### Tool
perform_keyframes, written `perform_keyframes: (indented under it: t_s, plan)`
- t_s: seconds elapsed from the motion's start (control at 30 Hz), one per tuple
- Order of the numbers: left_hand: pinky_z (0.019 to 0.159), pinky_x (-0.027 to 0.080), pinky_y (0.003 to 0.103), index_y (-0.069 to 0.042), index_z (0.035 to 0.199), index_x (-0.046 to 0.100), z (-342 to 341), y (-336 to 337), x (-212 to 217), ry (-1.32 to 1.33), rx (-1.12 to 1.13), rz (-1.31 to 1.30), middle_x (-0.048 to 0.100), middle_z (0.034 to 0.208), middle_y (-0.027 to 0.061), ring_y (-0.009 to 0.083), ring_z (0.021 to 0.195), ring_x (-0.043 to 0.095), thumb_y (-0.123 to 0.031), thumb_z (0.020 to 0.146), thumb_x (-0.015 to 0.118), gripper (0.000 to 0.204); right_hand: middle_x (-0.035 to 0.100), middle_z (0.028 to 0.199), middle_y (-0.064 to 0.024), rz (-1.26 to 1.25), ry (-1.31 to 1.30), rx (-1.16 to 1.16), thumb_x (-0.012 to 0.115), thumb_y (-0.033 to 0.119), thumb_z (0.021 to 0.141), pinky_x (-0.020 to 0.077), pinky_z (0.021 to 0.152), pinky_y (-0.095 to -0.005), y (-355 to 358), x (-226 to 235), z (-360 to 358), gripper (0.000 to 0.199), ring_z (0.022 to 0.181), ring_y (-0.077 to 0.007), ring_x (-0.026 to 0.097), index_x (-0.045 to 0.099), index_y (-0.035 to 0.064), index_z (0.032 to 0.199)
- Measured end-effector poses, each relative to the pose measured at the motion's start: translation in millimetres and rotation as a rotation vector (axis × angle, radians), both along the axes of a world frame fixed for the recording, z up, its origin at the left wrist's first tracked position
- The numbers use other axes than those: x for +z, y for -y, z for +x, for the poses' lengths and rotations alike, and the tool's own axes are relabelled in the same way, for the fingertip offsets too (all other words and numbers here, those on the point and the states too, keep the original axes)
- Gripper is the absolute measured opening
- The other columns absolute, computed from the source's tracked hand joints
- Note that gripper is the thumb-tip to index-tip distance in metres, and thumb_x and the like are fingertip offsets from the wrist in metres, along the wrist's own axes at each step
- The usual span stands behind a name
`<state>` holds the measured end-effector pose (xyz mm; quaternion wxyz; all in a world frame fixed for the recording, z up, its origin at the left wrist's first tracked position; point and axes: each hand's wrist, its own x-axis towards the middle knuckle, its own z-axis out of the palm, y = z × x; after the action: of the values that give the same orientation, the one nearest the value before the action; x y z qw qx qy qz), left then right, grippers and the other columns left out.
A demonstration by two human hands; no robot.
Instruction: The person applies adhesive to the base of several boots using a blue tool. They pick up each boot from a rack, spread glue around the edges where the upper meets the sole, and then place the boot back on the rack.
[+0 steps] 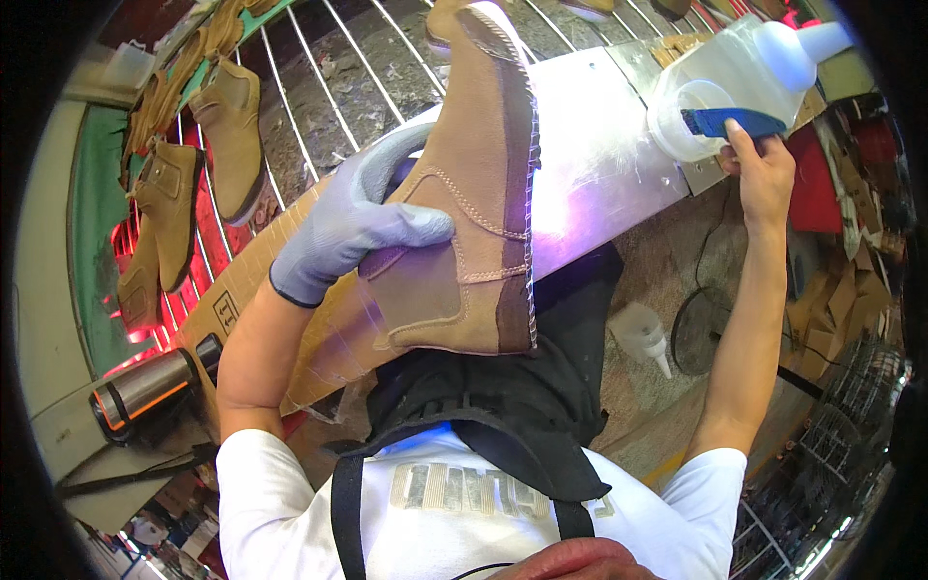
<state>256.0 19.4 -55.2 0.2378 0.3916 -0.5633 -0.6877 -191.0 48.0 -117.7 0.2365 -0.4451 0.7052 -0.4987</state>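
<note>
A tan suede ankle boot (478,155) is gripped by my left hand (362,217), which wears a grey glove; the thumb lies across the boot's side and the other fingers are hidden by the boot. White stitching runs along the boot's lower edge, which faces right. My right hand (762,174), bare, pinches the handle of a blue brush (742,123). The bristle end of the brush is at the mouth of a translucent plastic cup (667,138). Just behind the cup is a translucent bottle with a white nozzle (788,56).
A shiny metal plate (604,126) lies under the boot and cup. Several tan boots (232,135) stand on a metal rod rack (319,87) at the far left. A steel flask (145,394) rests at left, near cardboard (261,280). A small nozzle bottle (641,335) is lower down.
</note>
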Motion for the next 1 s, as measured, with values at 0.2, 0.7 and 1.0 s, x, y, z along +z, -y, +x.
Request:
perform_keyframes:
  t_s: [0.2, 0.7, 1.0]
  plan:
    - [0.114, 0.039, 0.036, 0.008, 0.146, 0.047, -11.0, 17.0, -6.1, 0.071, -0.067, -0.052, 0.058, 0.140, 0.0161, 0.0228, 0.129, 0.055, -0.035, 0.069, 0.080, 0.094, 0.074, 0.091, -0.0086, -0.045, 0.595, 0.008, 0.072, 0.019, 0.096, 0.0574, 0.061, -0.0232, -18.9, -17.8, -2.6, 0.023, 0.073, -0.0126, 0.070, 0.069, -0.0007, 0.107]
    - [0.105, 0.046, 0.034, 0.009, 0.137, 0.057, -48.3, 36.2, 6.5, 0.160, -0.236, -0.030, 0.065, 0.129, 0.0152, 0.0207, 0.116, 0.063, -0.039, 0.068, 0.080, 0.087, 0.071, 0.103, -0.0145, -0.411, 0.484, 0.315, 0.074, 0.005, 0.092, 0.0595, 0.070, -0.0299, -61.8, 37.9, 94.7, 0.028, 0.084, -0.0195, 0.070, 0.065, -0.0059, 0.116]
    - [0.098, 0.049, 0.032, 0.007, 0.137, 0.058, -49.6, 38.9, 4.2, 0.153, -0.289, 0.004, 0.067, 0.124, 0.0139, 0.0176, 0.111, 0.065, -0.028, 0.071, 0.084, 0.079, 0.068, 0.103, -0.0104, -0.368, 0.309, 0.514, 0.074, 0.000, 0.092, 0.0546, 0.075, -0.0251, -25.7, 52.1, 72.6, 0.024, 0.085, -0.0140, 0.066, 0.066, -0.0078, 0.113]
